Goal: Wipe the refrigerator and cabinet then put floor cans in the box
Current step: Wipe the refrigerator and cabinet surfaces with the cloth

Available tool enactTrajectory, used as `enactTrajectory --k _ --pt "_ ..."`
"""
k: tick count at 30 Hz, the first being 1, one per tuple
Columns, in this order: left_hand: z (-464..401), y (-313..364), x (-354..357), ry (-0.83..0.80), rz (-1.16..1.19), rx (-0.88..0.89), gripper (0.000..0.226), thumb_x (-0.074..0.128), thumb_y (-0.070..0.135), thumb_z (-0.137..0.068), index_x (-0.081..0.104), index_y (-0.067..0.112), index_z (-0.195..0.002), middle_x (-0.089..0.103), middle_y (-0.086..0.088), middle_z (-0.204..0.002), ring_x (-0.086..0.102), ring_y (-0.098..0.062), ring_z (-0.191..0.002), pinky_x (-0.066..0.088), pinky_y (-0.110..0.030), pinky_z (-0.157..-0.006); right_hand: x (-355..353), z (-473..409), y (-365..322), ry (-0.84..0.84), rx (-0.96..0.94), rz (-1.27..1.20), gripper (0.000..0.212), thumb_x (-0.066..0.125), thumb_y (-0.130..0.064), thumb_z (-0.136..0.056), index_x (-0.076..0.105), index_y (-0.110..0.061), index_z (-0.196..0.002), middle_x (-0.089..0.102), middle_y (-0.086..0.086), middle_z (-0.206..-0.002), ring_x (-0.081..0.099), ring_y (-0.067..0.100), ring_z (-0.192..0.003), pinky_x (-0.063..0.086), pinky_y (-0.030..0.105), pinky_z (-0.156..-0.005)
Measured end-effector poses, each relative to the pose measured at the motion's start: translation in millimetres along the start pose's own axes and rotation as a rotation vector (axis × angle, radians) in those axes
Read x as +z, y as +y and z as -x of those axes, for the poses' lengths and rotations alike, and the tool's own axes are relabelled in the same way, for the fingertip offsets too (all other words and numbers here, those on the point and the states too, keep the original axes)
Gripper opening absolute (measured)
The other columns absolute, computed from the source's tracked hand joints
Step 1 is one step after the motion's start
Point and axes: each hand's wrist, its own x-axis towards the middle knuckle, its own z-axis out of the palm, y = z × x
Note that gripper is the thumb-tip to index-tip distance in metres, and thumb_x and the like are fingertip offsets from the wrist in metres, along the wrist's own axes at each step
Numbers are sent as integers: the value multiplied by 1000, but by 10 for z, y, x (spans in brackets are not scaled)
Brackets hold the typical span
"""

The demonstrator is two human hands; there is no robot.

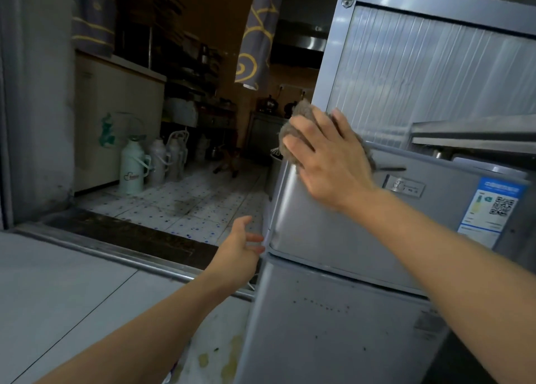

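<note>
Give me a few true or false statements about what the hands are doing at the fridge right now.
1. The right hand presses a cloth against the top corner of the fridge. True.
2. The left hand holds a can. False: it holds nothing; its fingers touch the fridge edge near the seam between the two doors.
3. The cloth is bright blue. False: it is grey-brown.
4. A sticker with a QR code sits on the upper door. True.
5. The flasks stand on top of the fridge. False: they stand on the tiled floor in the room beyond.
</note>
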Motion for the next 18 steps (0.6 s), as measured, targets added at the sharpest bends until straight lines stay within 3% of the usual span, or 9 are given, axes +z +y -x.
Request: enactTrajectory --k 4,7,9,14,18 --pt "-18 -148 151 -11 104 -63 64 52 3 -91 20 21 -144 61 2 -115 59 -10 -98 43 -13 -64 115 207 -288 71 86 -88 38 51 -25 -84 59 -14 -120 54 8 -131 40 35 -132 23 49 -112" --pt "14 -316 182 34 188 -111 62 54 -4 -88 26 17 -140 63 5 -94 62 -5 -86 49 -13 -60 297 707 -696 49 -76 -112 34 51 -21 -85 62 -14 -116 57 7 -128 43 35 -131 23 48 -112" --pt "83 -442 184 36 215 -145 63 51 -8 -88 26 15 -140 62 2 -93 63 -4 -84 50 -15 -58 379 1033 -934 4 -123 -132 37 49 -19 -85 61 -16 -120 56 4 -131 42 35 -133 22 46 -113" --pt "240 -610 229 50 231 -207 64 48 -9 -87 24 15 -142 62 2 -96 62 -6 -88 46 -25 -80 461 1337 -1145 -33 -101 -143 52 41 -11 -85 46 -17 -136 44 3 -143 28 33 -138 13 43 -116" --pt "289 -594 297 75 232 -221 58 49 -5 -87 30 11 -139 64 -5 -106 60 -21 -103 46 -35 -89 440 1619 -1262 -154 -297 -88 57 38 -14 -81 51 -17 -136 45 1 -145 35 32 -137 16 42 -114"
